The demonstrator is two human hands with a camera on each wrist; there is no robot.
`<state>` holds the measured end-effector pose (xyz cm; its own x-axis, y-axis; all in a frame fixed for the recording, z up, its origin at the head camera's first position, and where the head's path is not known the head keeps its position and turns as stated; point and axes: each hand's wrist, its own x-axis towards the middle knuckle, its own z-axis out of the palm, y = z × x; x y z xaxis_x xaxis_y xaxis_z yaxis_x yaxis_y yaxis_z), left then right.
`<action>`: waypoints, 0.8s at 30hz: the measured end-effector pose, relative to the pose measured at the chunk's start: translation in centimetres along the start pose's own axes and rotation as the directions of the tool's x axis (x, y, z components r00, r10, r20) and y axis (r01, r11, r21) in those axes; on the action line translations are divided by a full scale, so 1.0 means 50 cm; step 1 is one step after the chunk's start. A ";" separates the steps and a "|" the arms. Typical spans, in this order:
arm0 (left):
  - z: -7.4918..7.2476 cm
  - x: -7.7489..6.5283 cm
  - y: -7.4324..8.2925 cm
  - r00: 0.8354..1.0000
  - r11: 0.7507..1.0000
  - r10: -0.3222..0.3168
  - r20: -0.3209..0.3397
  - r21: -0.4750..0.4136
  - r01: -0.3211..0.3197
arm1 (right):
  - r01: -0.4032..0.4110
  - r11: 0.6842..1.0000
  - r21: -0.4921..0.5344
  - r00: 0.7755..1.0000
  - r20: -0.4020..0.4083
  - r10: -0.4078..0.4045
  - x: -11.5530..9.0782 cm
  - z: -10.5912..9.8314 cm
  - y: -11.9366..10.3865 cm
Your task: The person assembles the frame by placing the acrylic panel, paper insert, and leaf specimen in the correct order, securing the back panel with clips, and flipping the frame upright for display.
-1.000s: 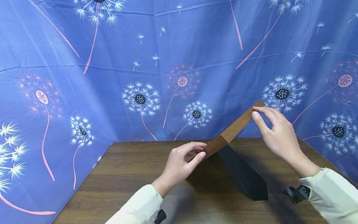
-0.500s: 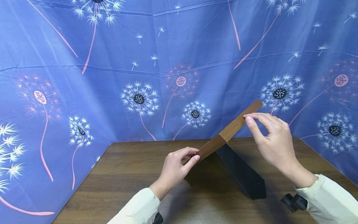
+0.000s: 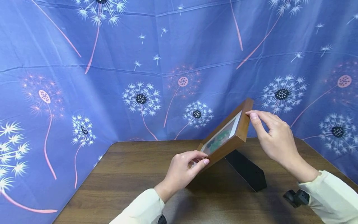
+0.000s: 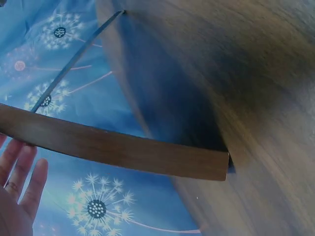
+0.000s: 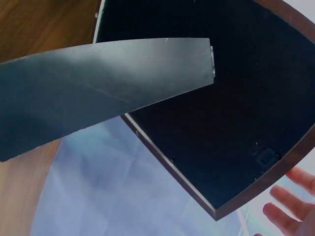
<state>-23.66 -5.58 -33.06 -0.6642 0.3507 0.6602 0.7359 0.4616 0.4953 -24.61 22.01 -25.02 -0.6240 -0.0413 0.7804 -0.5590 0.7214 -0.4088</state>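
Note:
A brown wooden picture frame (image 3: 223, 151), with a white mat and a greenish picture inside, leans back at a slant over the table. My left hand (image 3: 181, 171) holds its near left edge between thumb and fingers. At the upper right edge, my right hand (image 3: 275, 137) pinches the frame with thumb and forefinger. The black back stand (image 3: 247, 169) is swung out behind, its foot down on the tabletop. In the right wrist view the frame's black backing (image 5: 256, 113) shows, with the stand (image 5: 113, 83) hinged to it. The left wrist view shows a wooden side (image 4: 118, 150) edge-on.
The dark wood-grain table (image 3: 131, 174) runs back to a blue cloth (image 3: 112, 46) printed with dandelions, which hangs behind it and along its sides. A small black device (image 3: 296, 198) sits at the right cuff.
The frame has turned so that its picture side now shows in the head view, where only an edge showed before. Its stand's foot has shifted slightly. Both hands stay on the frame.

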 end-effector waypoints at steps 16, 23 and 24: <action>0.002 -0.016 -0.031 1.000 0.996 -0.003 0.019 0.094 0.001 | 0.130 0.989 -0.064 0.990 -0.049 -0.133 -0.029 -0.004 -0.054; 0.005 -0.014 -0.030 1.000 0.995 0.016 0.008 0.100 -0.016 | 0.081 0.978 -0.190 0.997 0.018 -0.079 -0.037 -0.006 -0.085; 0.005 -0.014 -0.030 1.000 0.994 0.019 0.007 0.103 -0.020 | 0.072 0.976 -0.205 0.997 0.023 -0.068 -0.038 -0.006 -0.088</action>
<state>-24.35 -6.31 -34.40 -0.6509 0.3650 0.6657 0.7315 0.5361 0.4213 -20.81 19.10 -24.55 -0.5968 -0.1064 0.7953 -0.4783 0.8430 -0.2462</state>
